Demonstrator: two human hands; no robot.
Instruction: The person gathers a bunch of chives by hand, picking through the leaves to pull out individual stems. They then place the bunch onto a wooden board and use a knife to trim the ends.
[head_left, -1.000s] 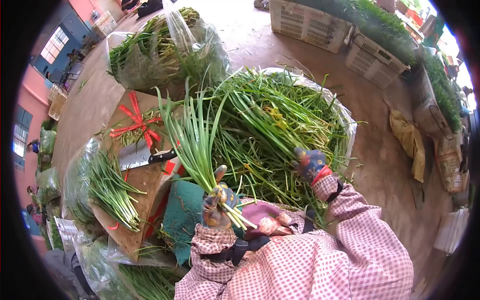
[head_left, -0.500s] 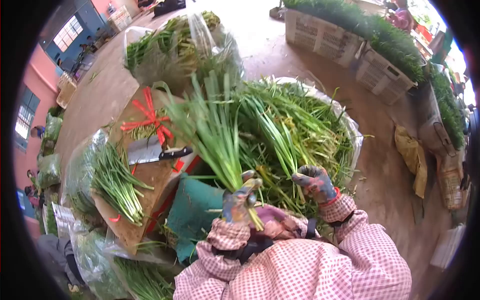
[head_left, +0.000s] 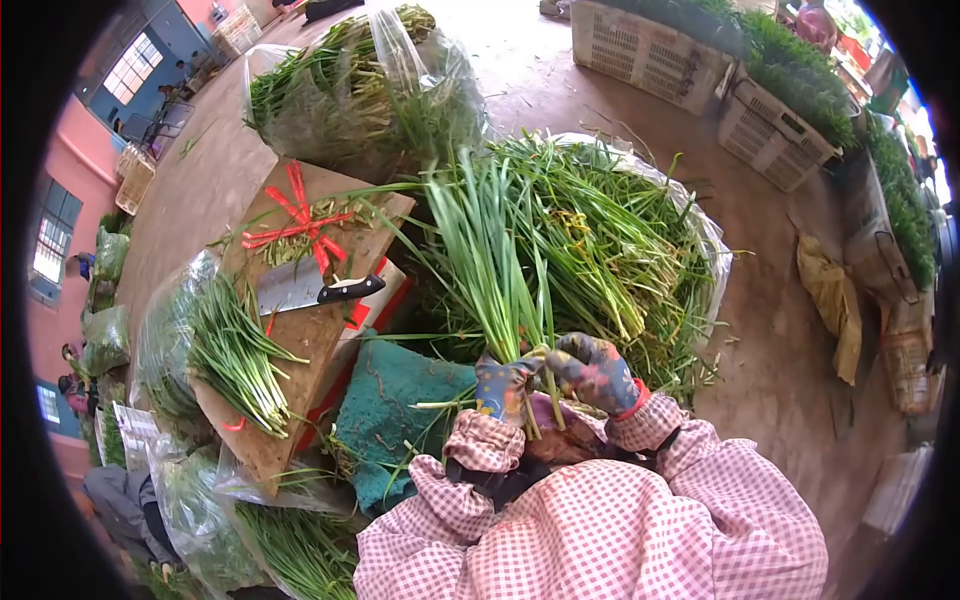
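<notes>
My left hand (head_left: 505, 390), in a patterned glove, is closed around a bunch of garlic chives (head_left: 490, 260), leaves pointing away and cut stems showing below the fist. Against it, my right hand (head_left: 595, 375), gloved alike, has its fingers closed on a few chive stalks (head_left: 545, 325) beside the bunch. Beyond both hands lies a big heap of loose chives (head_left: 610, 250) in a plastic-lined container. To the left, a wooden board (head_left: 335, 195) carries a cleaver (head_left: 300, 288), red ties (head_left: 305, 220) and a sorted bundle of chives (head_left: 245, 365) with pale stem ends.
A teal cloth-like pad (head_left: 390, 405) lies between the board and my left sleeve. A large bag of greens (head_left: 360, 100) stands ahead. White crates (head_left: 650, 55) of greens line the right, near a yellow sack (head_left: 830, 305). A person's grey-clothed leg (head_left: 125, 510) is at lower left.
My right hand has moved left from the heap with its stalks and now meets my left hand at the bunch. The left hand has shifted slightly right, bringing the bunch with it.
</notes>
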